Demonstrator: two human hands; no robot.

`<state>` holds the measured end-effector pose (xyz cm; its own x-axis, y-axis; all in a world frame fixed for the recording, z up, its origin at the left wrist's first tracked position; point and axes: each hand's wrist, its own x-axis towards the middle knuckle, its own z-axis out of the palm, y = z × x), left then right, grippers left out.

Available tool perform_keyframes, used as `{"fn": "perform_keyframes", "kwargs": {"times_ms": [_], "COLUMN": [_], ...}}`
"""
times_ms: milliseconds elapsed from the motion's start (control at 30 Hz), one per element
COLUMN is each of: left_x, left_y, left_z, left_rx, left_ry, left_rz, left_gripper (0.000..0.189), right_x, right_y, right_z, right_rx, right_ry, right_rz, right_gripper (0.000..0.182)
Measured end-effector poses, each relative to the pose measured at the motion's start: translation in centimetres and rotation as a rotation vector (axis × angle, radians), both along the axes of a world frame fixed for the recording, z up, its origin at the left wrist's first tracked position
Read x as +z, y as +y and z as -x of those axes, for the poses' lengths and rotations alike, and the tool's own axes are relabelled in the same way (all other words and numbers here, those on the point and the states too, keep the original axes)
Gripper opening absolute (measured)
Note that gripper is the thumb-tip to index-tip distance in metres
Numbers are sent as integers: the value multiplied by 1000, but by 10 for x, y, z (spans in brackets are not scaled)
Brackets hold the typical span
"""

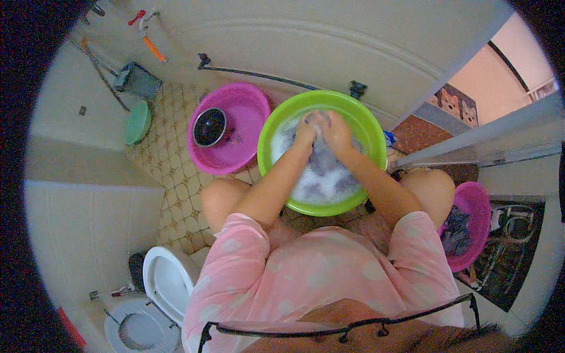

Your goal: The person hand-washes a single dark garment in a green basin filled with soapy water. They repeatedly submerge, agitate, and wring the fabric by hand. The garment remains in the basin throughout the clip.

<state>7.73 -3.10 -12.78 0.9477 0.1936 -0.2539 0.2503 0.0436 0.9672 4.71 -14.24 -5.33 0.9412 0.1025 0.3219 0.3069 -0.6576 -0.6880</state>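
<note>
A round lime-green plastic basin stands on the tiled floor between my knees, holding white suds and wet greyish cloth. Both hands are inside it near its far side, close together. My left hand is on the left with suds on its fingers. My right hand faces it on the right, also sudsy. Cloth lies under and between them; whether the fingers grip a piece of it is blurred and hidden by foam.
Left of the green basin is a pink basin with a dark round bowl. Another pink basin with dark cloth stands right. A toilet is lower left, a green scoop-like thing by the left wall, a doorway at right.
</note>
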Motion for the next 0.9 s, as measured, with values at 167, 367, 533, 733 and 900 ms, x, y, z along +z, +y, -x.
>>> {"fn": "perform_keyframes", "kwargs": {"times_ms": [167,367,533,733,900], "left_x": [18,105,84,111,71], "left_y": [1,-38,-6,-36,-8], "left_z": [14,57,48,64,55], "left_rx": [-123,10,-238,-76,-300], "left_ry": [122,126,116,84,11], "left_rz": [800,722,950,839,960], "left_gripper": [44,36,28,24,21], "right_x": [15,11,36,32,56], "right_y": [9,-9,6,-13,14], "right_z": [29,-12,33,-1,45], "right_rx": [232,65,200,44,272], "right_ry": [43,-26,-7,-223,-117], "right_rz": [167,360,418,303,503], "right_gripper": [31,27,28,19,21]}}
